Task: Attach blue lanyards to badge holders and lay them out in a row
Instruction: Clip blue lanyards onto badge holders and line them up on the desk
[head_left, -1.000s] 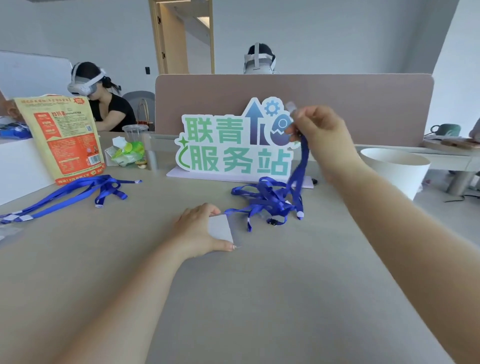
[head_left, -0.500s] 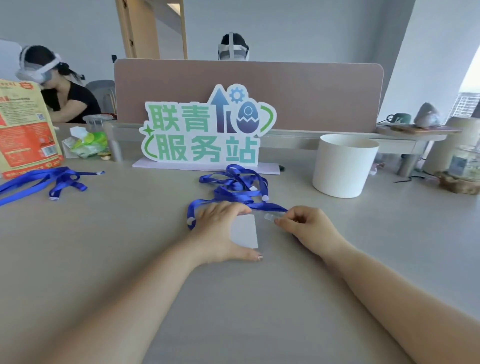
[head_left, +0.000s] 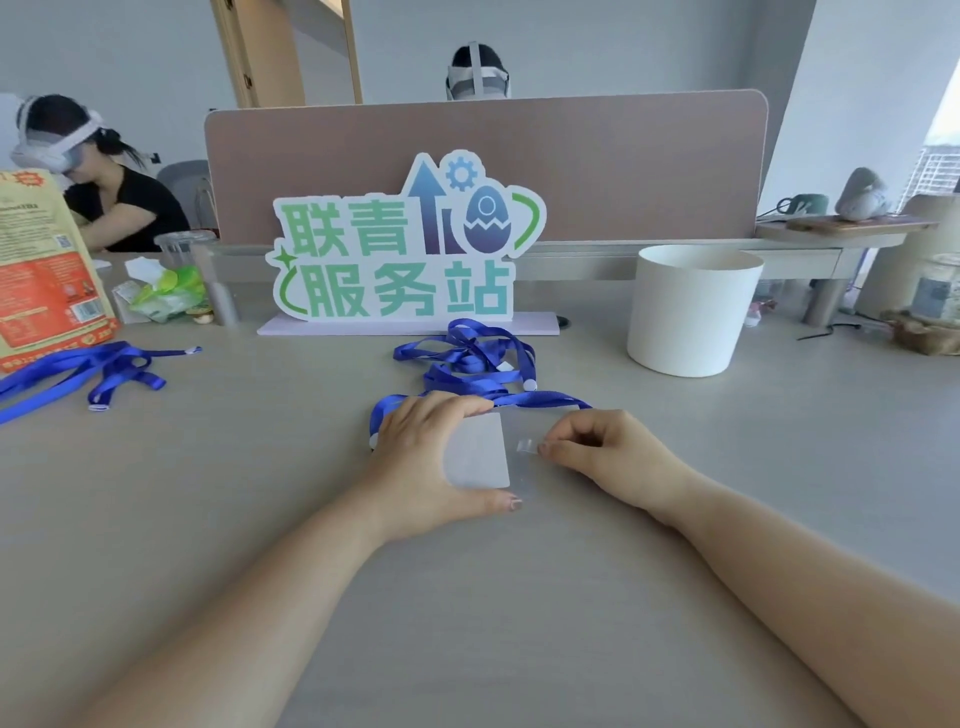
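The right hand (head_left: 610, 452) is pinching a small clear clip tab (head_left: 525, 446) between its thumb and curled fingertips (head_left: 553, 447). It is holding the tab just beside the right edge of the badge holder (head_left: 479, 457), apparently to line it up with the holder's slot, which is too faint to make out.

The left hand (head_left: 428, 452) is gripping the pale holder flat on the table (head_left: 519, 597), with the thumb along the near edge and the fingers curling over the far one, probably so the slippery sleeve cannot slide as the clip is pushed in.

Just beyond both sets of fingers, the blue lanyard (head_left: 540, 400) is running behind the knuckles into a loose tangle of ribbon (head_left: 467, 364). The slack is likely being left there so nothing pulls on the clip.

Well away to the left of the left hand, a second heap of lanyards (head_left: 88, 371) is lying beside an orange snack bag (head_left: 41, 280). Beyond the tangle a green-lettered sign (head_left: 405, 249) is standing against a desk divider, with a white pot (head_left: 691, 312) out past the right hand. No row of finished badges is showing in view.
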